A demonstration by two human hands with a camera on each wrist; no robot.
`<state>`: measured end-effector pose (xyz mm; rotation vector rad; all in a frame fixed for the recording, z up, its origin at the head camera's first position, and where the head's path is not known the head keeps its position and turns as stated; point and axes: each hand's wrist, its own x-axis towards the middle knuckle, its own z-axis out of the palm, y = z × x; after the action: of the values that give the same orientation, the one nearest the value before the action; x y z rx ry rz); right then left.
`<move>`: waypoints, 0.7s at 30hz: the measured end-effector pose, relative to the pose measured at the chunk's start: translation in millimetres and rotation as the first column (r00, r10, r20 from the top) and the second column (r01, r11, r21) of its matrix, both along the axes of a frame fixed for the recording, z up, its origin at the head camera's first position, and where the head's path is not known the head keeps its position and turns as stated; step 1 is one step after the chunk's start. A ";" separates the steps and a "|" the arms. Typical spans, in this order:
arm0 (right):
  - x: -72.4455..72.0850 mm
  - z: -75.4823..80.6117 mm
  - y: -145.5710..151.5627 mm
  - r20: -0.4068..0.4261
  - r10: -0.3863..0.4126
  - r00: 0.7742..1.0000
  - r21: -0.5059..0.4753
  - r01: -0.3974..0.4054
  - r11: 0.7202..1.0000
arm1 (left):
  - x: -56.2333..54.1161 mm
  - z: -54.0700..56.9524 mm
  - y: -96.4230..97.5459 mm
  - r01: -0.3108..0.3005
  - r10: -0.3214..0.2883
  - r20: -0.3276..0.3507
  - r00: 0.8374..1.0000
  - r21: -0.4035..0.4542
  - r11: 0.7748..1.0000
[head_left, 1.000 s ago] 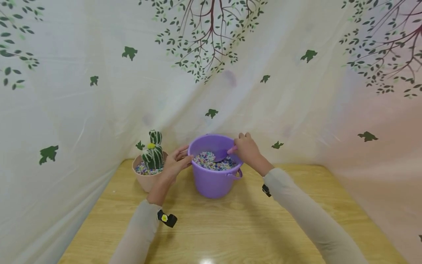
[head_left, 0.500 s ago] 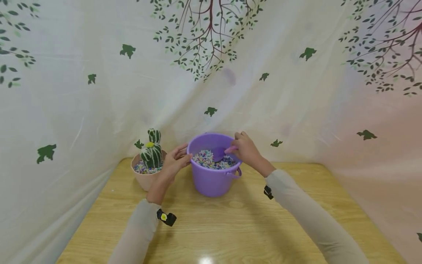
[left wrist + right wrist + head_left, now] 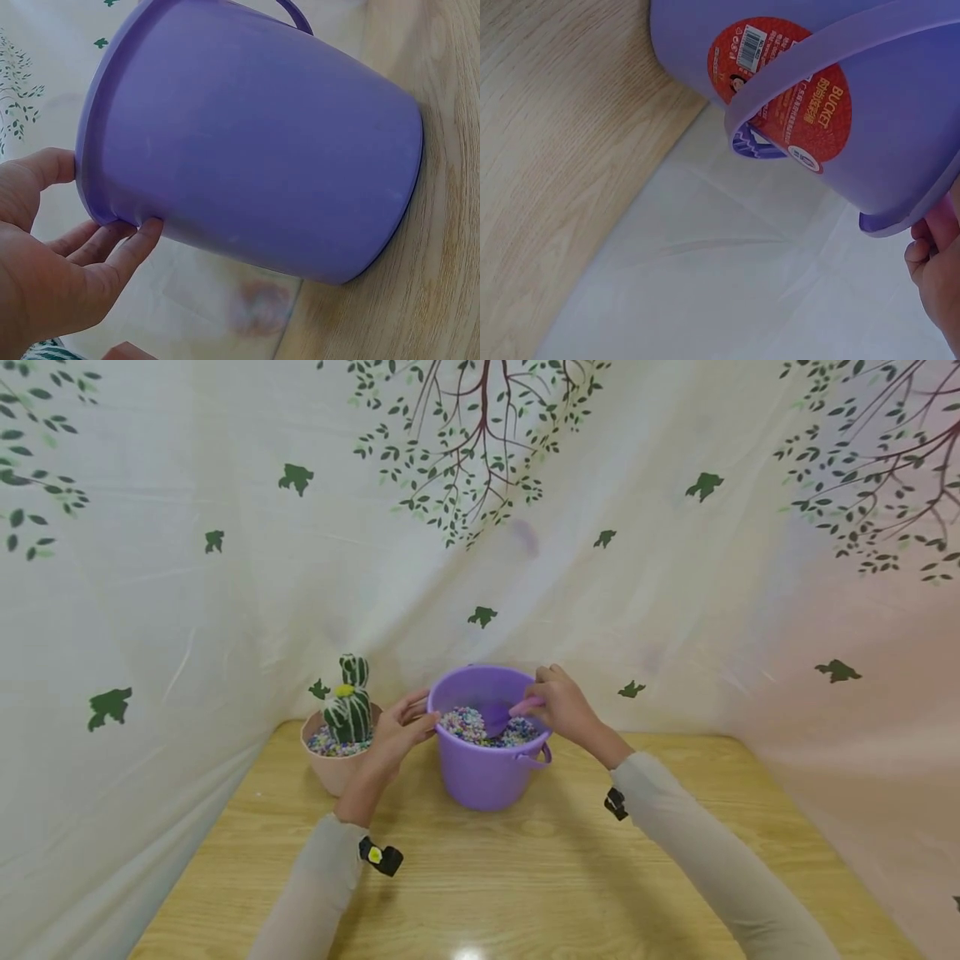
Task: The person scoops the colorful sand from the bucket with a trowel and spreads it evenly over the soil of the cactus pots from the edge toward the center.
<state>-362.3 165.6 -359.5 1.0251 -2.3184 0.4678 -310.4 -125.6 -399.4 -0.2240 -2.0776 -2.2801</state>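
Note:
A purple bucket (image 3: 483, 777) stands upright on the table, partly filled with small multicoloured beads (image 3: 465, 725). My left hand (image 3: 401, 731) holds its left rim, with thumb and fingers at the edge; in the left wrist view the fingertips (image 3: 150, 229) press the wall just below the rim. Over the right rim, my right hand (image 3: 564, 703) grips the pink handle of a small shovel (image 3: 497, 717). Its purple blade dips into the beads. In the right wrist view, the bucket wall hides the blade and only part of the pink handle (image 3: 943, 225) shows at the fingers.
Left of the bucket, behind my left wrist, is a peach pot (image 3: 333, 772) with a striped green cactus (image 3: 349, 718) and beads in it. The bucket's handle (image 3: 536, 758) hangs down on the right. A leaf-printed curtain (image 3: 600, 610) rises behind the wooden table (image 3: 480, 877).
The shovel blade has shifted slightly left and down in the beads and shows more. My right wrist has moved a little right and down. The left hand keeps its place on the rim.

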 end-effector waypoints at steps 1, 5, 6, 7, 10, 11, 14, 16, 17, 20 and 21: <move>0.2 0.2 -0.3 0.001 0.002 1.000 -0.005 -0.002 1.000 | -0.3 0.7 -0.3 -0.001 0.001 -0.001 1.000 0.002 1.000; 2.3 -0.1 -1.1 0.036 0.015 0.999 -0.029 -0.013 0.999 | -1.1 1.9 -1.3 -0.002 0.002 -0.002 1.000 0.014 1.000; 3.2 -0.4 -1.4 0.038 0.018 0.999 -0.032 -0.017 0.999 | -1.2 1.8 -1.5 -0.003 0.003 0.000 1.000 0.015 1.000; 4.2 -0.7 -1.5 0.038 0.023 0.999 -0.036 -0.021 0.999 | -1.4 1.7 -1.6 -0.002 0.002 0.000 1.000 0.011 1.000; 7.0 -1.2 -1.5 0.033 0.035 0.999 -0.044 -0.034 0.998 | -1.8 0.3 -1.6 -0.002 0.002 0.010 1.000 0.011 1.000; 8.0 -0.9 -1.6 0.033 0.035 0.999 -0.043 -0.034 0.998 | -2.2 -0.2 -1.6 0.000 0.000 0.011 1.000 0.009 1.000; 9.8 1.8 -1.6 0.042 0.026 0.999 -0.020 -0.025 0.999 | -2.9 -1.1 -1.2 0.004 -0.004 0.014 1.000 0.012 1.000; 10.9 4.5 -2.1 0.057 0.001 0.998 0.013 -0.002 1.000 | -2.8 -1.7 -0.7 0.006 -0.006 0.012 1.000 0.016 1.000; 10.9 5.6 -2.7 0.055 -0.019 0.998 0.036 0.017 0.999 | -2.4 -2.0 -0.4 0.003 -0.003 0.013 1.000 0.020 1.000; 10.0 8.7 -5.4 0.023 -0.101 0.995 0.119 0.098 0.988 | -1.2 -2.1 0.1 -0.006 0.005 0.014 1.000 0.026 1.000; 9.6 9.4 -6.6 0.007 -0.131 0.991 0.145 0.129 0.981 | -1.2 -2.2 0.2 -0.007 0.006 0.013 1.000 0.025 1.000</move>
<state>-352.7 159.0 -350.1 0.9307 -2.4452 0.2609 -311.6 -125.5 -401.7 -0.2021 -2.0507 -2.3088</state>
